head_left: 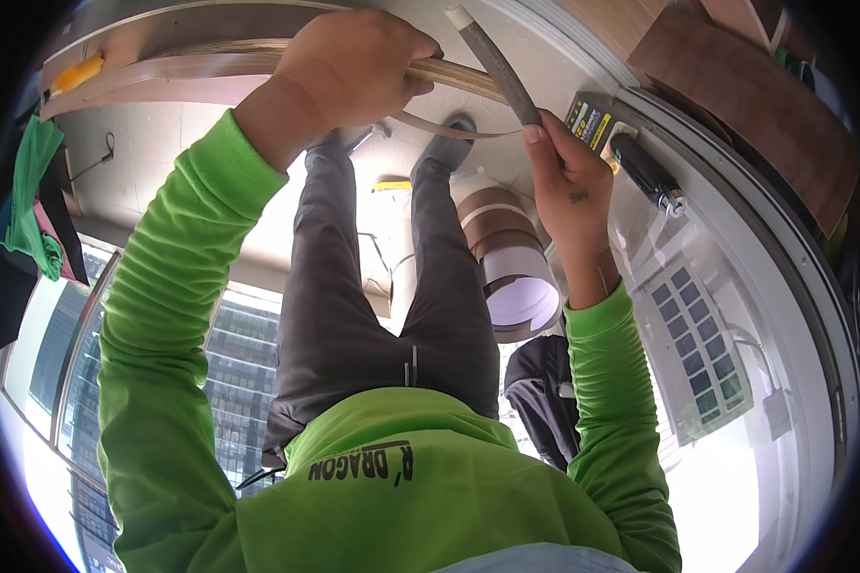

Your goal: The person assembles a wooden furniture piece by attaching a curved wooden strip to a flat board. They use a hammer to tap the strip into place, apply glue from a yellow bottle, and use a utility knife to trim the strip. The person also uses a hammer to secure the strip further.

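My left hand (pixel 354 72) is closed around the edge of a long wooden board (pixel 182 62) that runs across the top of the view. In my right hand (pixel 575 181) is a dark grey file (pixel 502 72) with a pale tip, pointing up and to the left. The file crosses the board's right end; whether the two touch I cannot tell. A thin brown strip (pixel 459 132) curves below the board toward my right fingers.
Rolls of brown edge strip (pixel 495 229) stand on the floor beside my legs. A yellow-and-black box (pixel 588 119) and a black-handled tool (pixel 645 172) lie at the right. Brown panels (pixel 750 110) lean at the far right. A green bag (pixel 34 205) hangs at the left.
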A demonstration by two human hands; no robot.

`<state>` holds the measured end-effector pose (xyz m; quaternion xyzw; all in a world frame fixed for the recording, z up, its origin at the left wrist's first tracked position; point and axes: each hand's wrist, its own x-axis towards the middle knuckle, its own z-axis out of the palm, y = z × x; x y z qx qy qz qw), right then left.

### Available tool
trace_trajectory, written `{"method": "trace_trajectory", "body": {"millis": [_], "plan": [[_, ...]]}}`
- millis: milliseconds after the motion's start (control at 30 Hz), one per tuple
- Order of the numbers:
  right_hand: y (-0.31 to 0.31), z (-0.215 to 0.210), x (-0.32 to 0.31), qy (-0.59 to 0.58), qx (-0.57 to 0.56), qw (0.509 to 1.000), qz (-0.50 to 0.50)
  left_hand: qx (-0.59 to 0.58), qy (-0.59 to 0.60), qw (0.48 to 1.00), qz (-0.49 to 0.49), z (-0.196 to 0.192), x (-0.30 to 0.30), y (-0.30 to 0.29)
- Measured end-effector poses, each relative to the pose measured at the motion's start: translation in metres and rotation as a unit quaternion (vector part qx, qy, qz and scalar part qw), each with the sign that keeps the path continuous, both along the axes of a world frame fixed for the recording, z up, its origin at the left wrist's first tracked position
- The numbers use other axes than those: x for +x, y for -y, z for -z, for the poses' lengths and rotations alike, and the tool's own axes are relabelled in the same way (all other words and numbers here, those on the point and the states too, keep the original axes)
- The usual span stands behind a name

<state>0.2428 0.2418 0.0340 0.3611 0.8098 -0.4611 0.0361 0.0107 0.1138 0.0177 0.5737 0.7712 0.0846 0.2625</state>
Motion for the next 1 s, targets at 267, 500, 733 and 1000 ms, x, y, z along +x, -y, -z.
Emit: {"method": "trace_trajectory", "body": {"millis": [267,500,733,1000], "plan": [[-0.001,-0.003,0.0,-0.015,-0.01,1.0,0.017,0.004,-0.002,1.0,0.005,0.004,0.0,0.001],[0.009,-0.008,0.015,-0.032,0.003,0.999,0.031,0.005,0.025,1.0,-0.009,0.01,0.001,0.006],[-0.007,-0.004,-0.008,-0.021,-0.05,0.992,0.113,-0.013,0.011,1.0,-0.001,0.007,-0.002,0.004],[-0.008,0.009,-0.005,-0.034,-0.278,0.923,0.265,-0.013,0.012,1.0,0.001,0.002,0.001,0.003]]}}
